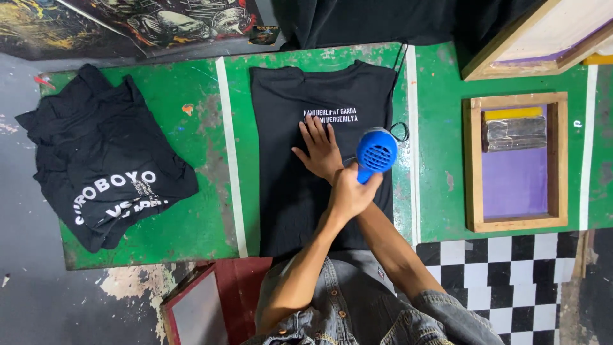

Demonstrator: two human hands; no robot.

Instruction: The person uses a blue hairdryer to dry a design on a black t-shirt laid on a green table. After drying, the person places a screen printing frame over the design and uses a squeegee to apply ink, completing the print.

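A black T-shirt [287, 198] lies flat on the green table [191, 217], with white print near its collar. My arms are crossed over it. My right hand [319, 152] rests flat, palm down and fingers spread, on the shirt just below the print. My left hand [350, 193] is closed around the handle of a blue hair dryer [376, 151]. The dryer's round vented back faces the camera, right beside my right hand. Its black cord [400, 131] runs up the shirt's right edge.
A heap of black printed shirts [102, 166] lies at the table's left end. A wooden screen-printing frame [516, 163] with purple mesh and a squeegee lies at the right, another frame [543, 35] leans above it. A red-edged board [195, 310] stands on the floor.
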